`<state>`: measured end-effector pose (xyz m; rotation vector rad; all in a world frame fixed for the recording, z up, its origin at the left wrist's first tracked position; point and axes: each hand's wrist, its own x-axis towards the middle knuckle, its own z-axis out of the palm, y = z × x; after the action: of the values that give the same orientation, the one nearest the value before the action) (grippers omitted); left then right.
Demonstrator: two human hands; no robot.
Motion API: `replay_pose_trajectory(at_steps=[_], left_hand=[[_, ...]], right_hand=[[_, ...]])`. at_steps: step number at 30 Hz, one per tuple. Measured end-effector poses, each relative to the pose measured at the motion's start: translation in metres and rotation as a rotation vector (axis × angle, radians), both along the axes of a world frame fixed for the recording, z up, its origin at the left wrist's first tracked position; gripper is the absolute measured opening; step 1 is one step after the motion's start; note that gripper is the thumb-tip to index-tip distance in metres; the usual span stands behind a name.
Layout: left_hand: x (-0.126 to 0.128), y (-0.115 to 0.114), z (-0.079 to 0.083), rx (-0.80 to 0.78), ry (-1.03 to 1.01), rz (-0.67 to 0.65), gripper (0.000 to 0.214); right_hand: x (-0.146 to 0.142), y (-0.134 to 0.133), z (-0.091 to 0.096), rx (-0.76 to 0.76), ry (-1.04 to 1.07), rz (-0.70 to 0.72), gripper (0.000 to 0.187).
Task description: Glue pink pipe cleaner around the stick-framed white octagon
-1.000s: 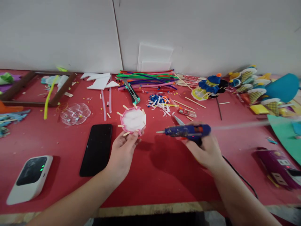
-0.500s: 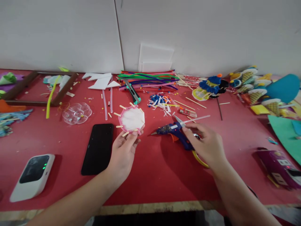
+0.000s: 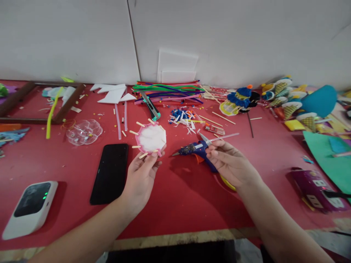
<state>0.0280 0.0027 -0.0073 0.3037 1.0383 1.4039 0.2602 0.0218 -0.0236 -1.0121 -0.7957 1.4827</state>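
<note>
My left hand (image 3: pixel 142 179) pinches the lower edge of a white disc (image 3: pixel 152 138) with a pink rim and short pale sticks jutting out around it. The disc is held up above the table, tilted towards me. My right hand (image 3: pixel 230 162) is closed, fingertips together, beside a blue hot glue gun (image 3: pixel 194 147). Whether something small is between those fingertips I cannot make out. The gun lies on its side, nozzle pointing left, with a clear glue stick (image 3: pixel 227 137) protruding from its back. Partly hidden under it are what look like scissors with a yellow handle (image 3: pixel 227 183).
A black phone (image 3: pixel 109 173) and white device (image 3: pixel 30 204) lie left. Behind are a clear flower-shaped tray (image 3: pixel 84 132), cutter knife (image 3: pixel 150 106), pipe cleaners (image 3: pixel 170 87) and cut scraps (image 3: pixel 182 117). A purple power strip (image 3: pixel 315 186) and green sheet (image 3: pixel 326 157) lie right.
My right hand has turned and drawn its fingertips together beside the glue gun, which stays in place. My left hand still holds the disc. The whole view has shifted slightly.
</note>
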Motion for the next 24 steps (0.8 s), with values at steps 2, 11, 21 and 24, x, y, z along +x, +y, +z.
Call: replay_pose_trajectory(at_steps=[2, 11, 21, 24], left_hand=[[0.001, 0.0, 0.0, 0.009, -0.005, -0.008, 0.021], [-0.001, -0.001, -0.001, 0.032, -0.033, -0.012, 0.02], [-0.002, -0.001, 0.0, 0.052, -0.061, -0.002, 0.024], [-0.003, 0.0, 0.001, 0.053, -0.067, -0.008, 0.026]], right_hand=[[-0.002, 0.001, 0.0, 0.011, 0.006, 0.026, 0.028], [-0.008, 0.0, 0.018, 0.097, -0.029, -0.031, 0.028], [-0.025, 0.047, 0.053, 0.344, -0.325, -0.011, 0.026], [-0.028, 0.07, 0.053, 0.508, -0.594, -0.163, 0.017]])
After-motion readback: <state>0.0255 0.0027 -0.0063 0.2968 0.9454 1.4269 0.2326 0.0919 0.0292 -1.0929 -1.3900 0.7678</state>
